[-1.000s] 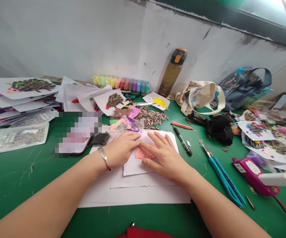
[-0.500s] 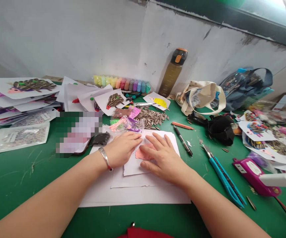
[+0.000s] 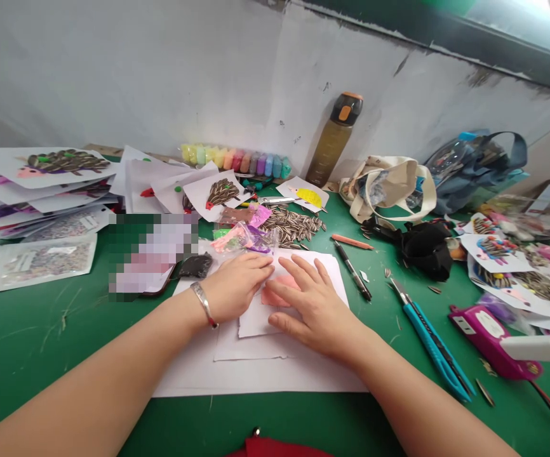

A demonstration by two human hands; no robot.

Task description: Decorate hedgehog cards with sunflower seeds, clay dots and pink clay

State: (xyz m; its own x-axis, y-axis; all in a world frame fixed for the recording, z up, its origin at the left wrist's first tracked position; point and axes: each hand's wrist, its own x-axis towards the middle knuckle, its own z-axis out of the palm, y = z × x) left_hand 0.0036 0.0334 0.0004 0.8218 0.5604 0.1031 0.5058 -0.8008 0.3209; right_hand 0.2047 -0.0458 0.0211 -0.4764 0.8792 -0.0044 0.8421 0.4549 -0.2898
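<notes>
A flat pink clay piece [image 3: 275, 295] lies on a small white sheet [image 3: 256, 320] atop a stack of larger papers [image 3: 256, 374] on the green table. My left hand [image 3: 234, 285], with a silver bracelet at the wrist, rests on the sheet with curled fingers pressed against the clay's left edge. My right hand [image 3: 315, 304] lies flat over the clay's right side, fingers stretched out and pressing down. Much of the clay is hidden under my fingers.
Behind the paper lie a heap of sunflower seeds [image 3: 291, 223], clay packets [image 3: 239, 238] and a row of coloured clay tubs [image 3: 234, 158]. Seed pictures stack at the left [image 3: 41, 184]. A pen [image 3: 351, 270], blue cutter [image 3: 430, 339], pink glue gun [image 3: 489, 330], bottle [image 3: 335, 136] and bags [image 3: 389, 184] lie to the right.
My right hand's fingers have shifted slightly over the pink clay, covering more of it. My left hand stays in place.
</notes>
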